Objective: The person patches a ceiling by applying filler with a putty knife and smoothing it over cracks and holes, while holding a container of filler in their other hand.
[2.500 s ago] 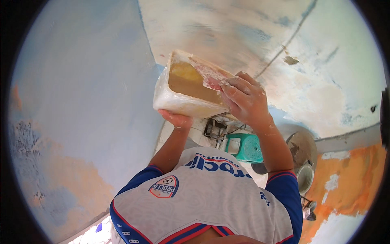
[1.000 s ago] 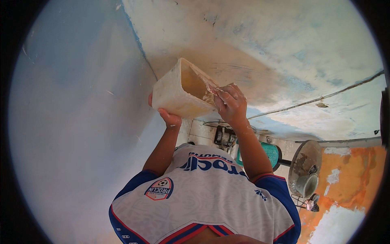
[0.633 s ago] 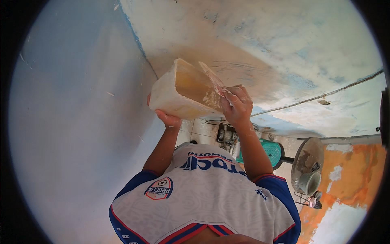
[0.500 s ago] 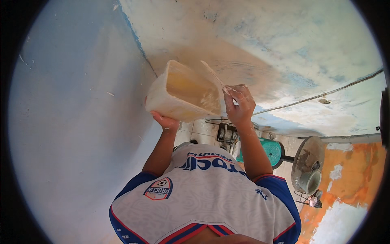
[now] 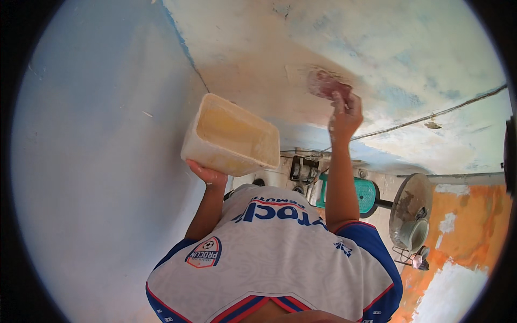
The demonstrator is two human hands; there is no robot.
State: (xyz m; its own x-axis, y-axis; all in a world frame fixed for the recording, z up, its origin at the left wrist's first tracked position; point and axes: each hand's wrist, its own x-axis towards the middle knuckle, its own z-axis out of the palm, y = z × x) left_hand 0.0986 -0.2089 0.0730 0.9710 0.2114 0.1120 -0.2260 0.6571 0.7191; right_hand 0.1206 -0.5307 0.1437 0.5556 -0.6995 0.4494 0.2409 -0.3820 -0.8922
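gripping the scraper (image 5: pixel 329 86) between thumb and fingers, the right hand (image 5: pixel 347 114) has it up at the wall (image 5: pixel 258 40), just above and left of the grip. half a second ago the scraper stood beside the mouth of the tub (image 5: pixel 218 152); now hand and scraper are well apart from it, and a smear (image 5: pixel 299 75) shows on the wall beside the scraper. so the work seems to be at the wall now rather than in the tub. motion blurs the scraper, so how flat it lies there i cannot tell

the left hand (image 5: pixel 208 175) grasps the tub from below, its fingers partly hidden; the tub sits above and right of that grip, lower in view than it was, tilted, mouth turned up toward the head. its inside looks yellowish; how full it is, i cannot tell
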